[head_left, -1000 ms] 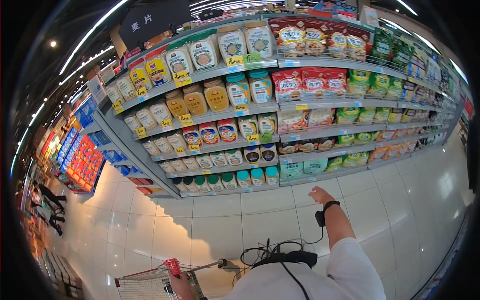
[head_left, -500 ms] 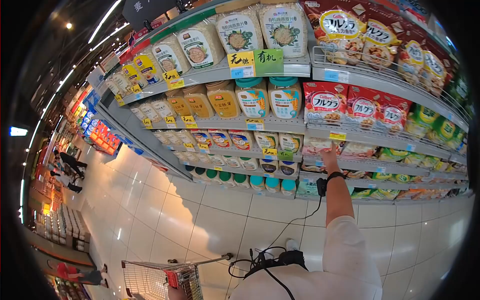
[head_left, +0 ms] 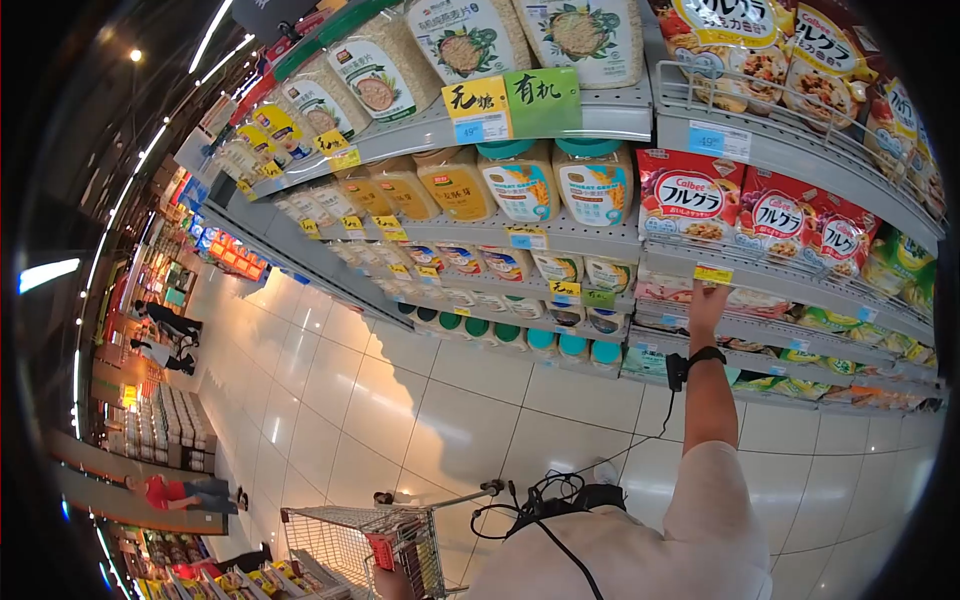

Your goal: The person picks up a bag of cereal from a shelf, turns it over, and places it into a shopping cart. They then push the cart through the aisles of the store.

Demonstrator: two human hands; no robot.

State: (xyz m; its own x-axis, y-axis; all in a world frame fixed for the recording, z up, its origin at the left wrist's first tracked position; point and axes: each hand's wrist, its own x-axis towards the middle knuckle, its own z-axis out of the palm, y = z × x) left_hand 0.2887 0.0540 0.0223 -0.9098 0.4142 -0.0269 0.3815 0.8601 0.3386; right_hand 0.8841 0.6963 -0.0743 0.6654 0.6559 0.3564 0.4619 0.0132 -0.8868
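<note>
My right arm is stretched out toward the shelves, with a dark band and a small black device on a cable at the wrist. My right hand [head_left: 708,308] is at a yellow price tag [head_left: 713,274] on a shelf edge, its bent fingers at the tag's lower border. Just above stand red Calbee cereal bags [head_left: 690,197]; pink-and-white packs [head_left: 664,292] lie on the shelf beside the hand. At the bottom of the view, my left hand [head_left: 392,583] is closed on the red handle [head_left: 381,552] of a shopping cart [head_left: 345,540]; its fingers are partly hidden.
Jars of oats [head_left: 470,45] and wheat germ [head_left: 452,183] fill the shelves to the left. Larger cereal bags [head_left: 820,60] stand behind a wire rail at upper right. Black cables [head_left: 550,490] hang at my waist. Other people [head_left: 180,494] are in the aisle at left.
The view has moved closer to the shelves, which appear larger. My right hand has moved up to the yellow price tag. My left hand stays at the cart handle.
</note>
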